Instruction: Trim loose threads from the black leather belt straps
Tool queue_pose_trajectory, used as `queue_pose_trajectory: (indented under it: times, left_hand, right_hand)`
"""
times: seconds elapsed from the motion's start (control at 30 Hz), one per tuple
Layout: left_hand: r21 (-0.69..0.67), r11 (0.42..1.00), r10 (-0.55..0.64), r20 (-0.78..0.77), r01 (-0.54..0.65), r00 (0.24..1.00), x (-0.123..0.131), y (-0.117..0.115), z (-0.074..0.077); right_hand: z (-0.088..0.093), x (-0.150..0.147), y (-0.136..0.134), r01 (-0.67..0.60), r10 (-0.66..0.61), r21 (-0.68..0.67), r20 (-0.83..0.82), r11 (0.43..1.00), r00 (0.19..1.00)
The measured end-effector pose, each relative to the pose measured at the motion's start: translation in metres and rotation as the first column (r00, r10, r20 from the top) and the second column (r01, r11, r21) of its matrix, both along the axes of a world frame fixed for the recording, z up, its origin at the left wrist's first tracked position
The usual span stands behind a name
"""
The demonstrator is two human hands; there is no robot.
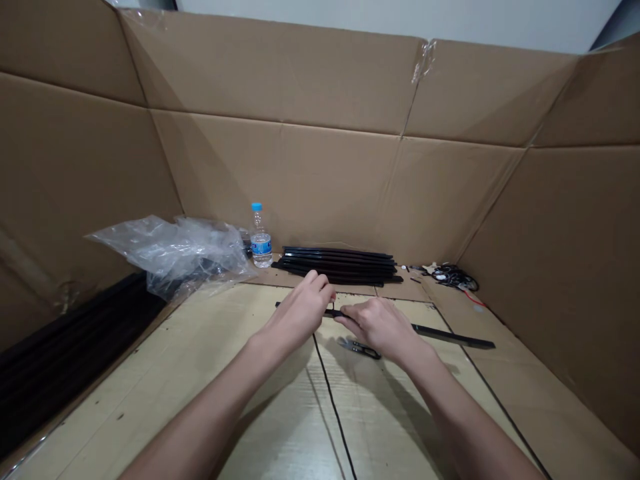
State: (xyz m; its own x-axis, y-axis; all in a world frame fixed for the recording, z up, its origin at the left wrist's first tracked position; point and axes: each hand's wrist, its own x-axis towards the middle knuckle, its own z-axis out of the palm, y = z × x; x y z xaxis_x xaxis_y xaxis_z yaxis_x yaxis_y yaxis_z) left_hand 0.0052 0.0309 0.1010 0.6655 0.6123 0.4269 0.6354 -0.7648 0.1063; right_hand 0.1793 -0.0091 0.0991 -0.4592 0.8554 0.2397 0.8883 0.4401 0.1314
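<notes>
A long, flat black strip [453, 337] lies crosswise under both hands, its right end reaching out over the board. My right hand [380, 325] is closed on the strip near its middle, thumb and finger pressed to it. Beside it, my left hand [306, 303] pinches a thin black cord [331, 393], which trails down to the bottom edge of the view. A short bit of cord stands up at the strip between the two hands; its exact path there is hidden by the fingers. Just below my right hand rests a pair of thread snips [361, 348].
A stack of black strips [340, 265] lies at the back, with a water bottle [261, 240] and a crumpled plastic bag [185, 253] to its left. Tangled black cords [453, 275] sit at the back right. Cardboard walls [300, 173] enclose the pale board [165, 393].
</notes>
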Motion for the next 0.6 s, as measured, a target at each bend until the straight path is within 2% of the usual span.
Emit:
queue_pose_trajectory:
  times: [0.13,0.37,0.5,0.6]
  left_hand:
    - [-0.069,0.997,-0.016,0.068,0.020,0.998,-0.003,0.007,-0.003]
    - [-0.205,0.979,0.044,0.169,-0.008,0.985,-0.003,0.002,0.007]
    - [-0.345,0.938,0.090,0.195,-0.018,0.977,-0.003,0.001,0.007]
    - [-0.460,0.887,0.047,0.189,0.047,0.981,-0.010,0.005,0.011]
  right_hand:
    - [0.001,-0.001,-0.002,-0.052,0.051,0.033,0.017,0.998,0.999]
    - [-0.001,0.003,-0.005,-0.077,0.074,0.151,0.026,0.986,0.997]
    - [-0.007,0.006,-0.004,-0.150,0.146,0.196,0.033,0.969,0.989]
    - [-0.011,0.007,-0.002,-0.176,0.181,0.232,0.002,0.957,0.984]
